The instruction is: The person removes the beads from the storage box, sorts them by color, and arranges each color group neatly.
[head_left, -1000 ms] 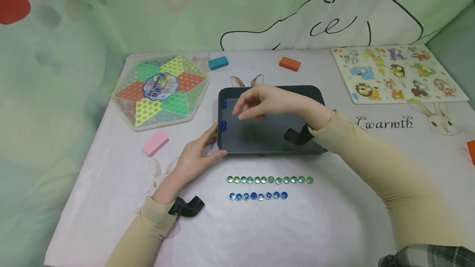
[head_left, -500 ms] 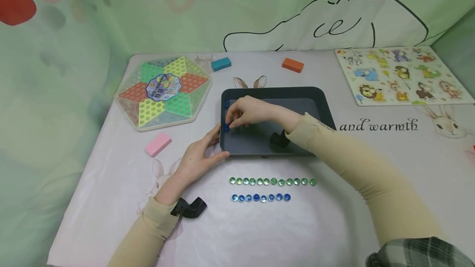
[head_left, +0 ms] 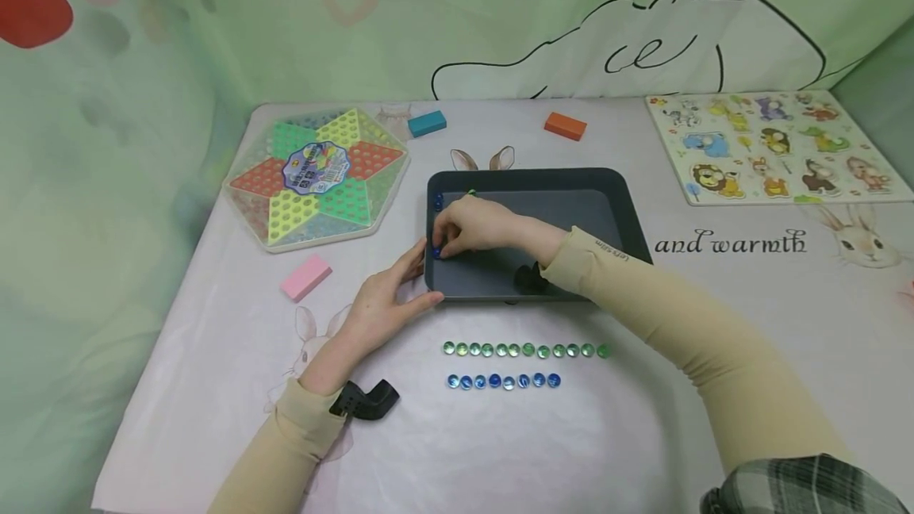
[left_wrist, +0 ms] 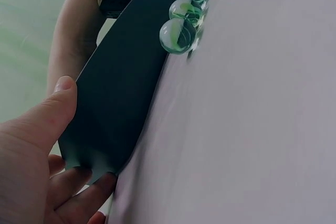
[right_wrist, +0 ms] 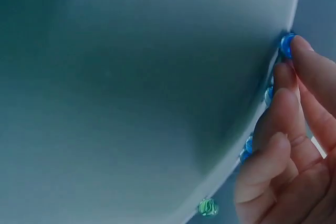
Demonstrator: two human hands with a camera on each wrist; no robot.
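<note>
A dark grey rectangular tray (head_left: 531, 178) sits on the table. My left hand (head_left: 382, 301) holds its near left corner, thumb at the front rim and fingers along the left wall. Inside, my right hand (head_left: 477, 224) pinches a blue marble (right_wrist: 287, 45) between thumb and fingertip beside the left wall. More blue marbles (right_wrist: 248, 148) lie along that wall, partly hidden by the fingers. A green marble (right_wrist: 208, 206) shows further along. In front of the tray run a row of green marbles (head_left: 528, 350) and a shorter row of blue marbles (head_left: 495, 380).
A Chinese checkers board (head_left: 317, 179) lies at the back left, an animal puzzle board (head_left: 778, 147) at the back right. Around the tray are a pink block (head_left: 305, 278), a teal block (head_left: 427, 124) and an orange block (head_left: 565, 126).
My right hand has come down and left to the tray's left wall and now pinches a blue marble. The left hand stays at the corner. The head view has shifted slightly.
</note>
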